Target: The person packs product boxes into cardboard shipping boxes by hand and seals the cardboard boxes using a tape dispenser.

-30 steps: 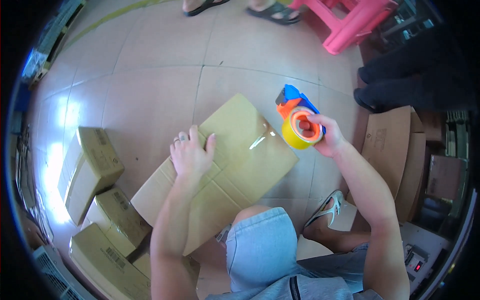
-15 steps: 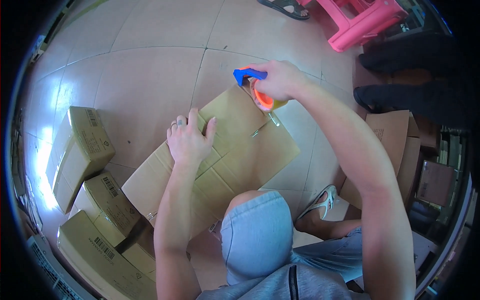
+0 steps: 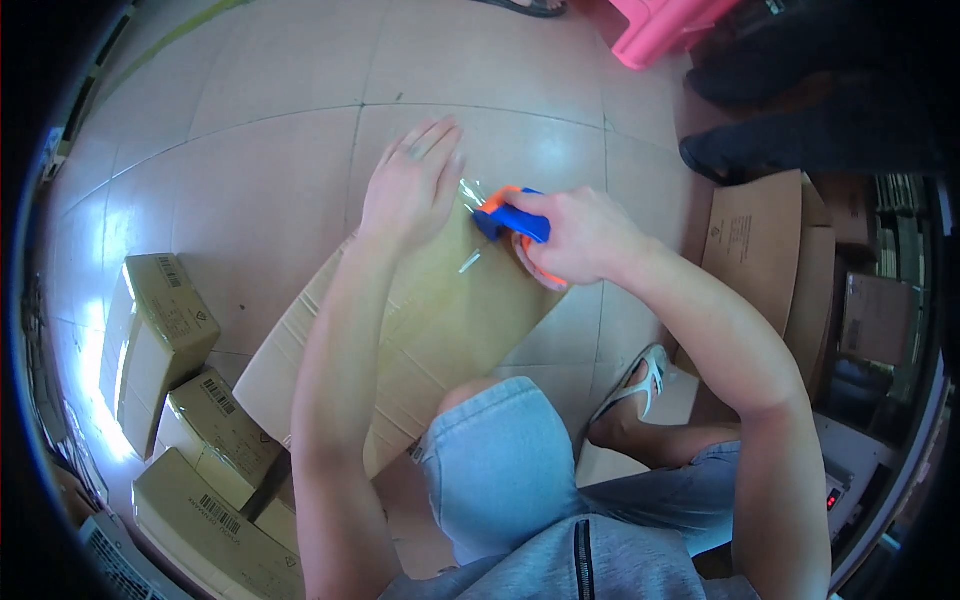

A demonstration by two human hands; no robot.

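Observation:
A brown cardboard box [image 3: 440, 320] lies slanted in front of me, beside my raised knee. My right hand [image 3: 590, 238] is wrapped round a blue and orange tape dispenser [image 3: 520, 222], whose head sits over the box near its far end. A strip of clear tape [image 3: 472, 192] shines at the far edge by the dispenser's head. My left hand [image 3: 412, 188] lies at the box's far left edge, fingers stretched out and pointing away from me, holding nothing.
Several taped cartons [image 3: 165, 315] stand on the tiled floor to my left. Opened cardboard [image 3: 750, 235] leans at the right, near another person's dark-clothed legs [image 3: 800, 130]. A pink plastic stool [image 3: 660, 30] is at the far right.
My left hand has moved forward to the box's far edge. The tape dispenser in my right hand has come nearer to me and lower over the box.

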